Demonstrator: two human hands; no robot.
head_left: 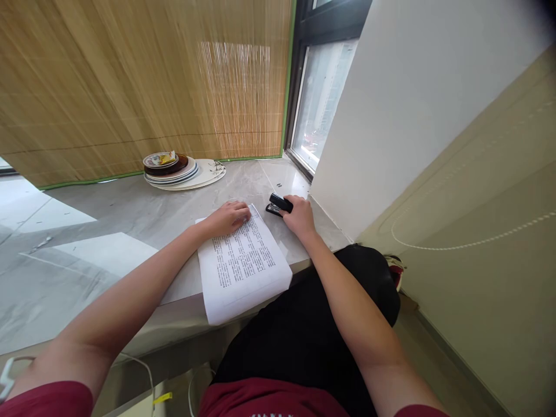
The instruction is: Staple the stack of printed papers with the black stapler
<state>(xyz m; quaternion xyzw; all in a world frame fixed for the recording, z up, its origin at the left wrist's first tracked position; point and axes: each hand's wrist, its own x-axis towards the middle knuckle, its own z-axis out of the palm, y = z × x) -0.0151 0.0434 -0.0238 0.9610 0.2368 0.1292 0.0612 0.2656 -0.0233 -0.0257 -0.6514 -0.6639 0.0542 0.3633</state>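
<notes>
Printed paper (243, 266) lies on the grey marble-look sill, its lower end curving over the front edge above my lap. My left hand (230, 219) is on the paper's upper part, fingers curled and pressed against it near the top edge. To the right, my right hand (299, 214) grips a black stapler (280, 204) at its rear end. The stapler's jaws are apart and face left, toward the paper's top corner, with a gap between the two. Whether the paper is more than one sheet, I cannot tell.
Stacked plates (171, 174) stand at the back, a small yellow packet (167, 157) on top. Behind hangs a bamboo blind (152, 75); a window (324, 98) and white wall (391, 75) bound the right. Staples (279, 185) appear scattered on the sill (243, 179).
</notes>
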